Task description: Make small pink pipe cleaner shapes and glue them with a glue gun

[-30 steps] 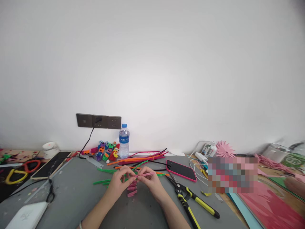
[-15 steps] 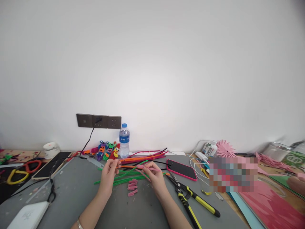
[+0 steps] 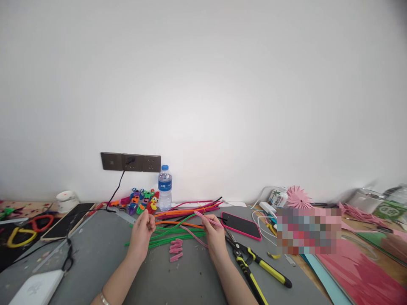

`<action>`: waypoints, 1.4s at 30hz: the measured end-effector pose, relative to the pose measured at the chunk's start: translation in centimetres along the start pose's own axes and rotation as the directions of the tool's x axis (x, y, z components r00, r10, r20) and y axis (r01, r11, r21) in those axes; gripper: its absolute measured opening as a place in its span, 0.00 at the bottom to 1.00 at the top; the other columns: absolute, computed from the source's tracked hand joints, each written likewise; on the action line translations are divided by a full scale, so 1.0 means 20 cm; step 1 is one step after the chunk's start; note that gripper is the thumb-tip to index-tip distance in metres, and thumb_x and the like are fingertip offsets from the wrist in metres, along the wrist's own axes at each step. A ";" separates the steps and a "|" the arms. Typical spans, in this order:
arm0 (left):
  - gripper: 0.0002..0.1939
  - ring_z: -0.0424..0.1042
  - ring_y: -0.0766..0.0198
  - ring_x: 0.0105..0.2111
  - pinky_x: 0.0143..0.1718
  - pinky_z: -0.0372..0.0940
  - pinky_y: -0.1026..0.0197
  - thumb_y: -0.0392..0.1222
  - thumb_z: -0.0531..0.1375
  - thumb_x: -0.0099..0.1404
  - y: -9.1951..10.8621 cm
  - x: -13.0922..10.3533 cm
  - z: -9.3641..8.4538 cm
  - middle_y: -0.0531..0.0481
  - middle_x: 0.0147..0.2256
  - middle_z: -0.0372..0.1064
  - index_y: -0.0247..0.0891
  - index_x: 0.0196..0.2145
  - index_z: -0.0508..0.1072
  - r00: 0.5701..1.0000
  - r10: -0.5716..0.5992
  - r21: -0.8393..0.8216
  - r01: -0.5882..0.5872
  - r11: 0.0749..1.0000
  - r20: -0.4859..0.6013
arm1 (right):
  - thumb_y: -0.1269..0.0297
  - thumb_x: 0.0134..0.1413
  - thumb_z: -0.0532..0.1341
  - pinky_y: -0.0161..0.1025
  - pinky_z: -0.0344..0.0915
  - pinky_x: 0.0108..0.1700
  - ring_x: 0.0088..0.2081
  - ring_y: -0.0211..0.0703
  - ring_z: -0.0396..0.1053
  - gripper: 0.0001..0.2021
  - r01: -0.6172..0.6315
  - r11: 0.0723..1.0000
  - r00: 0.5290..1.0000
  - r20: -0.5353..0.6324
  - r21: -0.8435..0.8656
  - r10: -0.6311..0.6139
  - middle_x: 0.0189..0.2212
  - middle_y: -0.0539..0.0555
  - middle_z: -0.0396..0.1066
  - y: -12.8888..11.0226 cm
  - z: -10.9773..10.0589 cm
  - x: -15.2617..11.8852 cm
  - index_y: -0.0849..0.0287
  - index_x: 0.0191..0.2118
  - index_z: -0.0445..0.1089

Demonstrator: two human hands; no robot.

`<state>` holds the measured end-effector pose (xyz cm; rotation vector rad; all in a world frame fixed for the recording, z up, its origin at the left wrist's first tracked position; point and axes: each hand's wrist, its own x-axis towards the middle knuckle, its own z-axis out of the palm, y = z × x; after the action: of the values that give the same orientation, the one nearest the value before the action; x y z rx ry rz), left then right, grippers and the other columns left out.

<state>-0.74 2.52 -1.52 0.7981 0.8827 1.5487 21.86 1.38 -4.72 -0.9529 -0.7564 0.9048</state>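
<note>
My right hand is closed in a pinch on a pink pipe cleaner; one pink end sticks up past the fingertips and a longer length hangs down to the left. My left hand has its fingers curled together at about the same height; whatever they hold, if anything, is hidden. Between the hands on the grey mat lie several short folded pink pieces. Behind them are green pipe cleaners, orange ones and a bundle of red and pink ones.
Pliers with yellow-black handles lie open on the right, near a pink-cased phone. A water bottle and small pipe-cleaner figures stand by the wall. A white power bank lies left; a co-worker's hand shows far right.
My right hand has moved slightly right and turned, so the pink pipe cleaner's short end now points up to the left. My left hand has shifted a little left, widening the gap.
</note>
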 end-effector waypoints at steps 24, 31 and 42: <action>0.20 0.69 0.48 0.46 0.35 0.66 0.61 0.60 0.67 0.48 0.00 -0.02 0.01 0.41 0.43 0.74 0.38 0.21 0.74 0.997 0.081 0.379 -0.074 0.922 -0.003 | 0.56 0.43 0.70 0.37 0.64 0.34 0.30 0.42 0.68 0.13 -0.001 1.000 0.971 0.238 -0.016 0.005 0.25 0.49 0.66 -0.09 0.10 -0.10 0.57 0.25 0.69; 0.26 0.71 0.52 0.37 0.30 0.65 0.62 0.63 0.63 0.51 -0.03 -0.02 0.01 0.42 0.34 0.74 0.39 0.15 0.64 0.998 0.056 0.396 -0.068 0.916 0.042 | 0.56 0.43 0.70 0.42 0.69 0.38 0.32 0.43 0.68 0.13 -0.046 0.998 0.956 0.293 0.035 0.034 0.26 0.50 0.66 -0.08 0.11 -0.11 0.57 0.25 0.68; 0.14 0.72 0.51 0.43 0.39 0.66 0.59 0.44 0.67 0.51 -0.05 -0.08 0.06 0.43 0.40 0.75 0.40 0.37 0.78 0.906 0.004 0.486 -0.231 0.843 0.424 | 0.60 0.44 0.69 0.36 0.63 0.34 0.31 0.42 0.66 0.10 0.067 0.997 0.898 0.438 -0.045 -0.041 0.26 0.50 0.68 -0.05 0.11 -0.12 0.58 0.25 0.70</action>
<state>0.96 1.26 -1.77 1.5459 0.9633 1.1716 19.17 -0.34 -3.18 -0.7804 -1.1933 1.0684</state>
